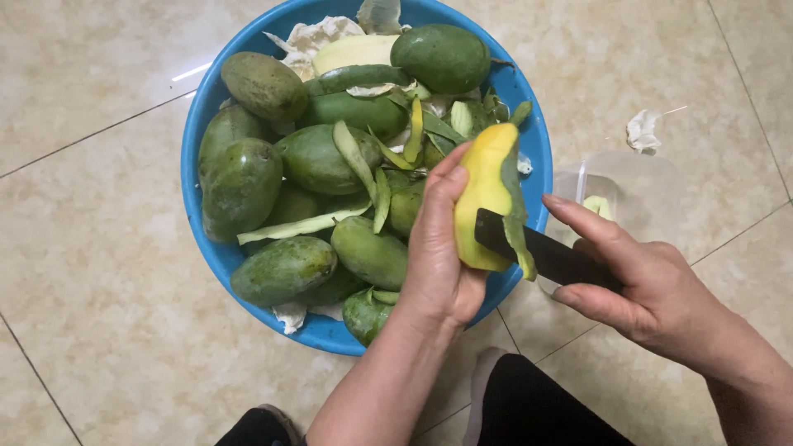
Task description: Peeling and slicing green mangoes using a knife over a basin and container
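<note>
Peeling is going on at frame centre: left hand (436, 248) is gripping the mango (483, 194), right hand (652, 289) is holding the knife (545, 254); next stroke needs turning to green skin.

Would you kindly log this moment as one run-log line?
left hand: holds half-peeled mango | right hand: holds dark knife, blade on mango | peel strip: hanging | blue basin: green mangoes, peels

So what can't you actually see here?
- Back of the mango, head view: hidden by the left hand.
- Knife handle: covered by the right hand.
- Basin bottom: buried under mangoes and peels.
- Basin's far rim: cut off by the top edge.
- Clear tub contents: blurred, partly behind the right hand.
</note>
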